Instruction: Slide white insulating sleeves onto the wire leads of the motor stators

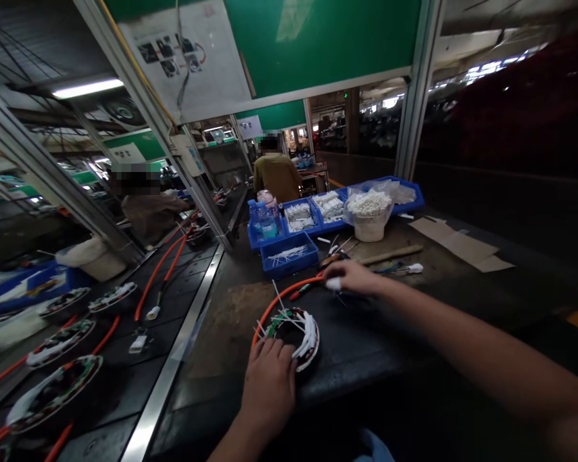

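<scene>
A ring-shaped wound part with white sleeves and green and red wires lies near the bench's front edge. My left hand is closed on its left side, fingers curled over the rim. An orange cable arcs from the ring's left side toward the back. My right hand is at that cable's far end, its fingers bent together around a small white piece. Beside it lie a red-tipped wire and loose wires with dark tools, partly hidden by the hand.
Blue bins of white tubes, bottles and a bucket of white pieces stand at the back. Cardboard lies at the right. More rings with orange cables sit on the left conveyor. Two people are farther away.
</scene>
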Tool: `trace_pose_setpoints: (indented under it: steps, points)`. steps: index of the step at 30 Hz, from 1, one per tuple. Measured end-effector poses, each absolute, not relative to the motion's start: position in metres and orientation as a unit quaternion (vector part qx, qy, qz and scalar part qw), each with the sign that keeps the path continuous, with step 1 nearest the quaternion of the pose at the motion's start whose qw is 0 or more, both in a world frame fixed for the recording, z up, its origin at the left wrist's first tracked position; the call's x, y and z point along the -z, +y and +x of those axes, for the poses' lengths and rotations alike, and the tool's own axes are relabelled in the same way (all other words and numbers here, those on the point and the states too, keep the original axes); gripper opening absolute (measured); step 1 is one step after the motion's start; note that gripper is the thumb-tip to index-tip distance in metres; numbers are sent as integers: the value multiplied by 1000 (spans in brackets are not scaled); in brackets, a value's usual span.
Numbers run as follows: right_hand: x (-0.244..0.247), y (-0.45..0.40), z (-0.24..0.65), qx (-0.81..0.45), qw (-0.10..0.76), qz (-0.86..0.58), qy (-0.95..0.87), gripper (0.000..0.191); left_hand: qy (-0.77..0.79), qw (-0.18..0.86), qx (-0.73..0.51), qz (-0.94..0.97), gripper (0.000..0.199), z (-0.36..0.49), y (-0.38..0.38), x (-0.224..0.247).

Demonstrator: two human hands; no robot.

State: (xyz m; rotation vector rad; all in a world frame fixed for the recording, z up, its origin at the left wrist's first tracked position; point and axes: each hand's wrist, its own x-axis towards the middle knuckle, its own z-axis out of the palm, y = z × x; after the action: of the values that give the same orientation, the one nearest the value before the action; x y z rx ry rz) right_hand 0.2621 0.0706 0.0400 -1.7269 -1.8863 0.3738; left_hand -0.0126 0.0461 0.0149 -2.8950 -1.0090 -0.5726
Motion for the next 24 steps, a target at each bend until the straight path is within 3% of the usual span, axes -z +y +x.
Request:
trace_pose_setpoints:
  steps: [4, 10, 19, 24]
  points:
    - [-46, 110, 352, -14, 365, -778, -511, 28, -319, 6, 228, -920, 17, -12, 47, -8]
    - [-51, 156, 413, 84, 418, -798, -426, 26, -285, 56, 223, -931, 24, -19, 56, 2]
    - [-60, 152, 427, 127, 550, -696, -444, 21, -258, 109, 215, -936, 29, -23, 62, 7]
    - [-59, 82, 361, 106, 601, -609, -507, 21, -288, 78, 232, -926, 32, -17, 54, 1]
